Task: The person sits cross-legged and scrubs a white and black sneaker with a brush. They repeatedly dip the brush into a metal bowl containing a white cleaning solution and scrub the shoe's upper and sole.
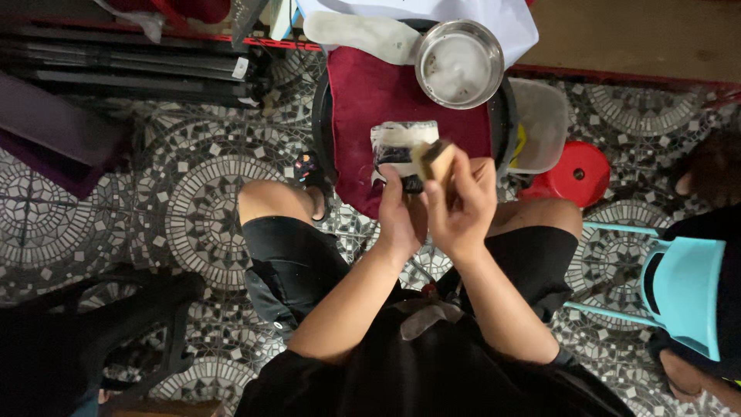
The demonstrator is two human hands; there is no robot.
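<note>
Head view: we're seated, knees apart over the patterned tile floor point(193, 208). Left hand point(397, 212) is wrapped around a shoe point(401, 150), holding it up in front of us; the shoe is black with a whitish, foamy upper side. Right hand point(461, 208) pinches a small tan brush point(438, 161), pressed against the shoe's right edge. We judge the step as scrubbing, mid-stroke. The next stroke calls for a firm left grip so the shoe doesn't twist under the brush. Just beyond, a dark red cloth point(370, 96) covers a round stool; on it sits a steel bowl point(459, 63) of cloudy water, with a pale insole point(359, 35) beside it. Red stool point(579, 174) off to the right.
</note>
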